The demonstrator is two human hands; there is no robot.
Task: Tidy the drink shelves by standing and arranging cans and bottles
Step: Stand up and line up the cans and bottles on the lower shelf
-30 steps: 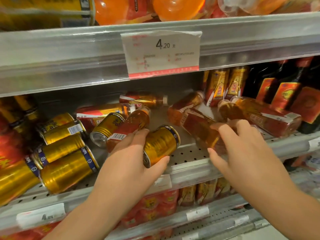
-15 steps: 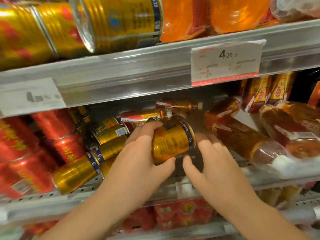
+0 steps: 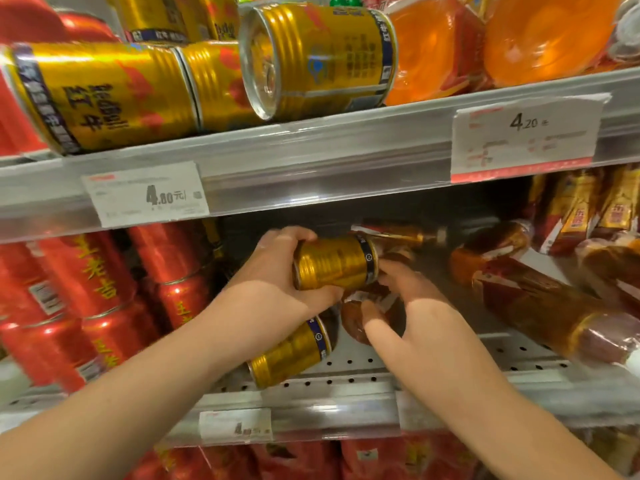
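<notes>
On its side, lifted clear of the middle shelf (image 3: pixel 346 372): gold can (image 3: pixel 334 261), blue-banded, gripped round its left end by left hand (image 3: pixel 273 282). Just below, tilted on that shelf near the front edge: second gold can (image 3: pixel 291 353). At left, stacked red cans (image 3: pixel 86 282). At right, toppled brown bottles (image 3: pixel 540 306). On the top shelf (image 3: pixel 311 150), top gold cans (image 3: pixel 104 95) on their sides beside orange bottles (image 3: pixel 433 50).

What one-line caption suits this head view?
Left hand holds a ribbed gold metal can sideways; right hand close beside it.
</notes>
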